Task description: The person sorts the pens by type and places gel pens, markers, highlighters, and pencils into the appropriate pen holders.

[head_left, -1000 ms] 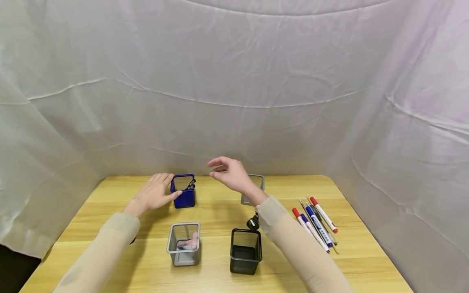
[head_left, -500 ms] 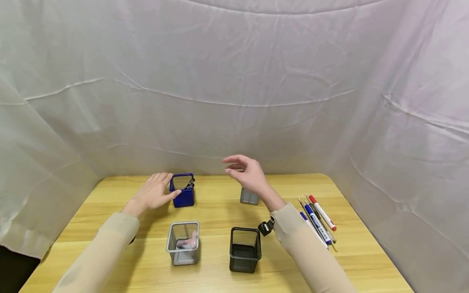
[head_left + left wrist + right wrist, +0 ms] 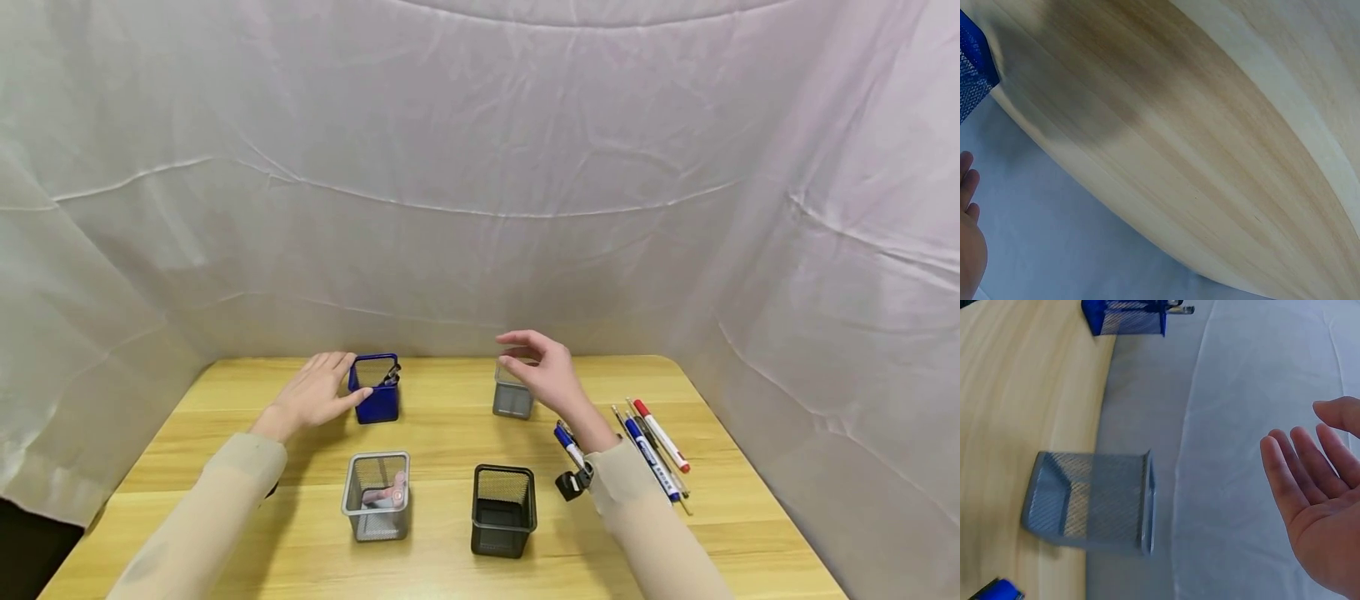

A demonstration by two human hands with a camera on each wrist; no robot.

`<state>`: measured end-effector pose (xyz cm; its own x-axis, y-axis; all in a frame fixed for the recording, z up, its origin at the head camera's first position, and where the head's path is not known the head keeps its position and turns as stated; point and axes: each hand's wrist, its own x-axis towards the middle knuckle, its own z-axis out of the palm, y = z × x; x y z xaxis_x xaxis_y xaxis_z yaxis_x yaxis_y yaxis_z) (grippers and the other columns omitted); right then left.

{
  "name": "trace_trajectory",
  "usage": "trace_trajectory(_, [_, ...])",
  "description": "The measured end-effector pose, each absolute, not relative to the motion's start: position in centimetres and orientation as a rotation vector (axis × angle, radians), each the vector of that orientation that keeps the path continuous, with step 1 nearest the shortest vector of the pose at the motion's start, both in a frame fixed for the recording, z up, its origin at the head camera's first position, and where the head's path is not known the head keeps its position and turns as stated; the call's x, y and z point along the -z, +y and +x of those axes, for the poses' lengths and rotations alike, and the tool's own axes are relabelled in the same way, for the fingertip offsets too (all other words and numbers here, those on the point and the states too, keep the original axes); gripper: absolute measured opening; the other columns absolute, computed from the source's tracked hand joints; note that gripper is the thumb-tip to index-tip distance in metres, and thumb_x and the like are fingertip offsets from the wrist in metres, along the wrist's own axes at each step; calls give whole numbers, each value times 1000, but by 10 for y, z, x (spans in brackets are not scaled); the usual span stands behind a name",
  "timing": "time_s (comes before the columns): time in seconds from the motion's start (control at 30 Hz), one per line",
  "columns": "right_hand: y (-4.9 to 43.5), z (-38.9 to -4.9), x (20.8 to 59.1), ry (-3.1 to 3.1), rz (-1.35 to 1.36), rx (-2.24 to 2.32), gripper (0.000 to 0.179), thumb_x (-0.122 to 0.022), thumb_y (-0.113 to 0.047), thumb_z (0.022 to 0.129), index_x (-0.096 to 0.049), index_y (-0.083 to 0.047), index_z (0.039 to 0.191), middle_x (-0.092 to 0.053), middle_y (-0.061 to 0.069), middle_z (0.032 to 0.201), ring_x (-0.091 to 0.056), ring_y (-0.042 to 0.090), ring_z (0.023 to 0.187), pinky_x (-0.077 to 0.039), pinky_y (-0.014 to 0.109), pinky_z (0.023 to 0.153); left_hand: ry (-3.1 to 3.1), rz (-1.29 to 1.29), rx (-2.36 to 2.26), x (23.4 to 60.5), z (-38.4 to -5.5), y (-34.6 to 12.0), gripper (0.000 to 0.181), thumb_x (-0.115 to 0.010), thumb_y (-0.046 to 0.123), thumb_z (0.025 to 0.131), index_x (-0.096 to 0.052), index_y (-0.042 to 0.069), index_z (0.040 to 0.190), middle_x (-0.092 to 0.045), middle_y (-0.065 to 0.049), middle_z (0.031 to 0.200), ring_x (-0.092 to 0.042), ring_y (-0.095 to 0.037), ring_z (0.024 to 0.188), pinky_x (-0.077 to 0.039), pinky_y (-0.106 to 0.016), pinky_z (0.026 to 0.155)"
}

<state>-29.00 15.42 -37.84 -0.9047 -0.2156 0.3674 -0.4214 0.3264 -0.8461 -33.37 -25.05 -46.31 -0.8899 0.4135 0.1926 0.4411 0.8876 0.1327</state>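
Note:
My left hand lies against the left side of the blue mesh pen holder, fingers straight and thumb across its front. A dark pen or similar thin item leans over that holder's right rim. My right hand is raised near the back grey mesh pen holder, partly covering its rim. Nothing shows between its loosely bent fingers; in the right wrist view the palm holds nothing, and the grey holder stands apart from it.
Nearer me stand a silver mesh holder with pink items inside and a black mesh holder. Markers and pens lie at the right. A blue-capped marker lies beside my right wrist. A cloth wall closes off the back.
My right hand has moved rightward from between the two back holders to beside the grey one, uncovering a blue-capped marker. The left hand has stayed at the blue holder.

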Motion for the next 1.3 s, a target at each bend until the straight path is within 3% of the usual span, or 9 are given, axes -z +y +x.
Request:
trace_trajectory(0.47, [204,-282,408,-2509,418,-1531,33,-71,-10,99,-68,-5,131,-66,16,133,-67,34,118,-60,44,93,-2895,-657,267,465,-335,-250,94,-46,66,103,-36,-12,155,-40,-32,157,-34,-51,147,-21,-63,125])
trace_trajectory(0.8, [239,-282,442,-2592,311,-1476,36,-72,-8,98,-67,-3,133,-66,17,135,-67,36,118,-62,33,89,-2894,-661,260,465,-333,-249,94,-45,66,103,-36,-12,155,-40,-32,157,-34,-51,146,-21,-63,124])
trace_trajectory(1.1, [256,-279,467,-2743,204,-1304,37,-72,-12,98,-66,-5,134,-67,20,132,-67,35,116,-61,43,88,-2895,-663,252,463,-332,-249,93,-46,65,103,-36,-12,154,-40,-32,157,-35,-51,146,-22,-63,124])
trace_trajectory(1.3, [266,-280,482,-2825,197,-1207,36,-73,-9,96,-67,-3,130,-69,16,128,-69,31,109,-61,43,87,-2896,-661,246,463,-332,-249,93,-46,66,103,-37,-12,154,-41,-32,157,-35,-51,146,-22,-63,124])
